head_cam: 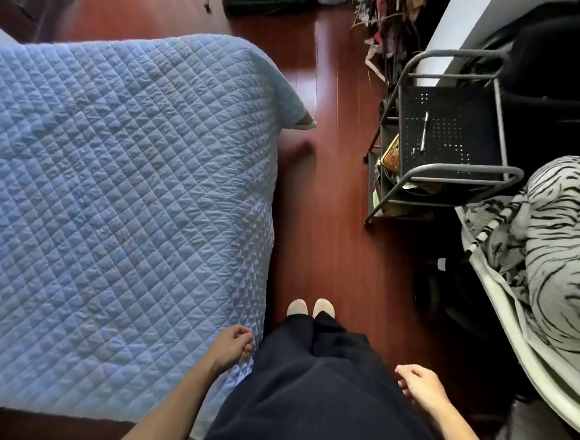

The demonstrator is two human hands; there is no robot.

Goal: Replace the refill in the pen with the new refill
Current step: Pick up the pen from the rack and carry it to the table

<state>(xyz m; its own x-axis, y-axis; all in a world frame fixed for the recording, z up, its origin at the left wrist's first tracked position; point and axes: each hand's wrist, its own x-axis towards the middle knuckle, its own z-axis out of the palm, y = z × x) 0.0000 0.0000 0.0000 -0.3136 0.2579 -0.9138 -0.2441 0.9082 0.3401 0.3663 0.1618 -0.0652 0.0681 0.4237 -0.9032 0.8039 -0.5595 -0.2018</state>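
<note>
A pen (424, 131) lies on the black perforated top shelf of a grey metal cart (457, 169) at the upper right, far ahead of me. A small dark piece (413, 150) lies beside the pen's near end; I cannot tell what it is. My left hand (231, 348) hangs by the bed's edge with fingers loosely curled and nothing in it. Beside my dark trousers, my right hand (419, 387) is also empty, its fingers loosely curled.
A bed with a light blue quilt (113, 180) fills the left. A strip of red-brown wooden floor (334, 205) runs between bed and cart. A chair with a striped blanket (561, 245) stands at the right. Clutter sits at the far end.
</note>
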